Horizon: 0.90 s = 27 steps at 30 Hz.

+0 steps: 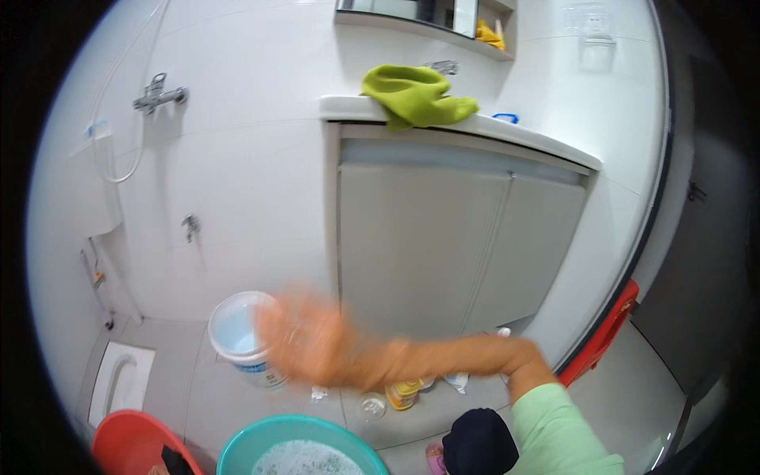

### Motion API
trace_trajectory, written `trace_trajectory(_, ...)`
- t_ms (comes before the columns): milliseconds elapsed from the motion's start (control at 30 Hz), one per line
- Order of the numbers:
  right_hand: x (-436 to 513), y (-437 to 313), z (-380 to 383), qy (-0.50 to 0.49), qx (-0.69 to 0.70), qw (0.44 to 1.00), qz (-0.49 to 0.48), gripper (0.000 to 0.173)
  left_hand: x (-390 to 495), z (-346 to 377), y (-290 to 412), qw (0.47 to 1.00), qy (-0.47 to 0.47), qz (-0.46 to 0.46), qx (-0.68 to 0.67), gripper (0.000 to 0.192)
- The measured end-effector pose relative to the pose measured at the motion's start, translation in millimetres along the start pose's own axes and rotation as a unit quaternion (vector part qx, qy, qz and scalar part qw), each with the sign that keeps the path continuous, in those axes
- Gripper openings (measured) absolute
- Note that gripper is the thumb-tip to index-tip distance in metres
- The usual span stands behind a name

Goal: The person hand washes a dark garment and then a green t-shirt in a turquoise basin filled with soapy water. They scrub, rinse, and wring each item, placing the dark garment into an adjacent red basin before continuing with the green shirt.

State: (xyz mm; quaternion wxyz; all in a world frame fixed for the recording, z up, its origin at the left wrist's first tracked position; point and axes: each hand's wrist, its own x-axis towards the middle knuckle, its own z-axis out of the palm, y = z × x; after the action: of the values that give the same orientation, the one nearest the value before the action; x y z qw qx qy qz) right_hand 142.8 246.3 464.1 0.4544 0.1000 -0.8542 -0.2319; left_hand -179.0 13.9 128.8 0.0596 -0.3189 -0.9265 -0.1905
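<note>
My right hand (303, 338) is badly blurred, its arm reaching in from the right out of a light green sleeve (555, 424). In the picture it overlaps the right side of a white plastic bucket (222, 326); whether the two touch, I cannot tell. Whether anything is between the fingers is also unclear. Below the hand stands a teal basin (297, 424) of foamy water (306, 460). A red basin (133, 424) to its left holds a dark cloth (175, 460). My left hand is out of view.
A yellow bottle (402, 395) and a clear round container (373, 407) stand on the floor below my forearm. Ahead is a grey vanity cabinet (415, 237), with a green cloth (415, 98) hanging over its white counter (552, 145). A squat toilet (122, 380) lies at left.
</note>
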Motion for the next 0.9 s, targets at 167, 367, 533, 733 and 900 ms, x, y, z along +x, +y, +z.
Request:
trace_trajectory(167,81.0,165.6,-127.4,0.106,-0.329,0.924,0.165,0.056,-76.7,1.5,-83.8,0.998,0.041,-0.053,-0.012,0.029)
trace_trajectory(367,22.8,322.5,-177.0,-0.314,-0.236,0.906,0.160,0.043,-128.9,-23.9,-71.8,0.986,0.156,-0.039,-0.045,0.036)
trace_trajectory(533,-21.0,347.8,-220.2,-0.285,-0.278,0.886,0.237,0.039,-212.9,0.1,-15.8,0.975,0.208,0.009,-0.072,0.041)
trace_trajectory(733,-191.6,319.8,-236.3,-0.219,-0.247,0.809,0.486,0.038,-254.9,-0.4,24.6,0.887,0.136,-0.199,-0.395,0.041)
trace_trajectory(900,-166.4,266.7,-207.1,-0.132,-0.169,0.826,0.521,0.036,-269.4,27.9,30.9,0.876,0.173,-0.202,-0.403,0.040)
